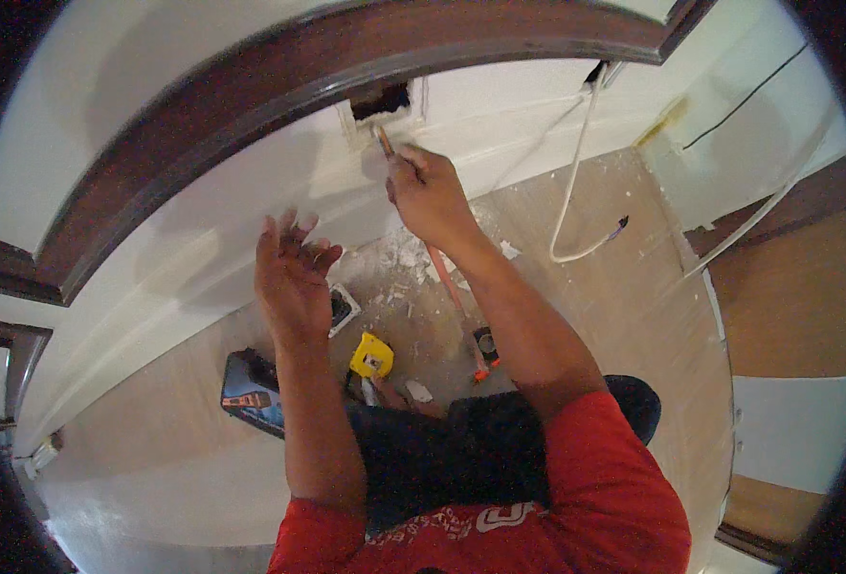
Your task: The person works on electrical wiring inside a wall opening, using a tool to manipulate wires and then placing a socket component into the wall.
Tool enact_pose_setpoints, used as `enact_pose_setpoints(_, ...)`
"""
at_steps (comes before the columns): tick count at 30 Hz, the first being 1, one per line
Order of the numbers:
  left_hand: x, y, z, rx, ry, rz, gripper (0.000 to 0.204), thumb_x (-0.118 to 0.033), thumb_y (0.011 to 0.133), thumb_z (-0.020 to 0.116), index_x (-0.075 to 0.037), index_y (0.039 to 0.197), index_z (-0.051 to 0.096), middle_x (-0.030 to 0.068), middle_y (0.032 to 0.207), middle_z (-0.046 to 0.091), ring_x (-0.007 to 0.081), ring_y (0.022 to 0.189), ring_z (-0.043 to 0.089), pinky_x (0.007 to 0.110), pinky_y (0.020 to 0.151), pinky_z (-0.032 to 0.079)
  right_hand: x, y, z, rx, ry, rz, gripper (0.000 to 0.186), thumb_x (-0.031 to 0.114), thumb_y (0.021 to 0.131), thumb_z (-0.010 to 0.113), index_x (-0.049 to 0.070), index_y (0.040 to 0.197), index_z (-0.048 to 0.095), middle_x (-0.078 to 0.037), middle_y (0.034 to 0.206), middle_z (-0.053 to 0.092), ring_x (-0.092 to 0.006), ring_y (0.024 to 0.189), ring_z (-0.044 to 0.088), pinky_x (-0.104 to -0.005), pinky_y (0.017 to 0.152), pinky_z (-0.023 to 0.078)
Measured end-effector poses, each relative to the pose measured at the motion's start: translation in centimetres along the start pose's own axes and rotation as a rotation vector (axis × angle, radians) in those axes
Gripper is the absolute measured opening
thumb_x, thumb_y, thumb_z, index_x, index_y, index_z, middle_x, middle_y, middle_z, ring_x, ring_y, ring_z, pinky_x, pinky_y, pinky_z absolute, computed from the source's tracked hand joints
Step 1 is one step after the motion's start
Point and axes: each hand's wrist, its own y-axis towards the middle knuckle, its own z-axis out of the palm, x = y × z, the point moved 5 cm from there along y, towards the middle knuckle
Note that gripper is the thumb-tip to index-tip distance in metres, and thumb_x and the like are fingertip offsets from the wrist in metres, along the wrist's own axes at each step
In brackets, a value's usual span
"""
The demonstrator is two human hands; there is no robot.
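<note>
In the white wall (241,201) is a rectangular hole (382,99) with a rough, chipped rim. My right hand (433,196) grips a slim orange-brown tool (385,143), its kind not clear, whose upper end meets the wall just below the hole. My left hand (294,273) is raised in front of the wall to the left, fingers apart and slightly curled, holding nothing. Below it on the floor lie a white square frame with a dark middle (343,308) and a yellow tape measure (372,356). White chips (409,253) are scattered under the hole.
A dark wooden rail (251,91) runs above the hole. White cable (576,182) hangs from another wall opening onto the floor at right. A long orange-pink bar (456,301) lies between my arms; a box with a blue picture (251,394) lies by my left forearm.
</note>
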Motion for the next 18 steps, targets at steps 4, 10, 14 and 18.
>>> enact_pose_setpoints(4, -0.4, -0.3, 0.1, 0.052, -0.015, 0.023, 0.043, -0.039, 0.098, 0.055, -0.002, 0.12, 0.059, 0.0108, 0.101, 0.067, 0.0208, 0.075, 0.065, 0.04, 0.074, 0.056, 5.2, 0.3, 0.6, -0.185, -0.286, -0.278, 0.01, 0.006, 0.09, 0.054, 0.0, 0.086, 0.06, -0.019, 0.064, 0.059, -0.0345, 0.055, 0.061, -0.0433, 0.052, 0.046)
enact_pose_setpoints(10, -0.4, -0.5, 0.7, 0.072, -0.053, -0.032, 0.041, -0.038, 0.097, 0.055, -0.003, 0.117, 0.061, 0.0125, 0.102, 0.069, 0.0217, 0.076, 0.067, 0.041, 0.073, 0.057, 6.6, 1.0, 1.3, -0.193, -0.403, -0.309, 0.005, 0.007, 0.085, 0.061, 0.002, 0.085, 0.061, -0.021, 0.072, 0.063, -0.0392, 0.065, 0.064, -0.046, 0.058, 0.05)
enact_pose_setpoints(14, -0.1, -0.3, 0.6, 0.051, -0.068, -0.051, 0.042, -0.04, 0.096, 0.056, -0.004, 0.116, 0.062, 0.0124, 0.102, 0.068, 0.0217, 0.075, 0.067, 0.041, 0.073, 0.056, 5.7, 0.6, 2.3, -0.194, -0.48, -0.325, 0.007, 0.01, 0.085, 0.062, 0.003, 0.084, 0.061, -0.02, 0.072, 0.064, -0.0389, 0.065, 0.065, -0.046, 0.059, 0.051)
enact_pose_setpoints(18, -0.3, -0.3, 0.6, 0.057, -0.073, -0.049, 0.043, -0.041, 0.096, 0.056, -0.004, 0.117, 0.062, 0.0115, 0.101, 0.068, 0.0212, 0.076, 0.066, 0.041, 0.073, 0.055, 4.3, 0.1, 3.0, -0.08, -0.578, -0.191, 0.01, 0.011, 0.085, 0.061, 0.002, 0.083, 0.061, -0.02, 0.071, 0.064, -0.039, 0.066, 0.065, -0.0467, 0.06, 0.052)
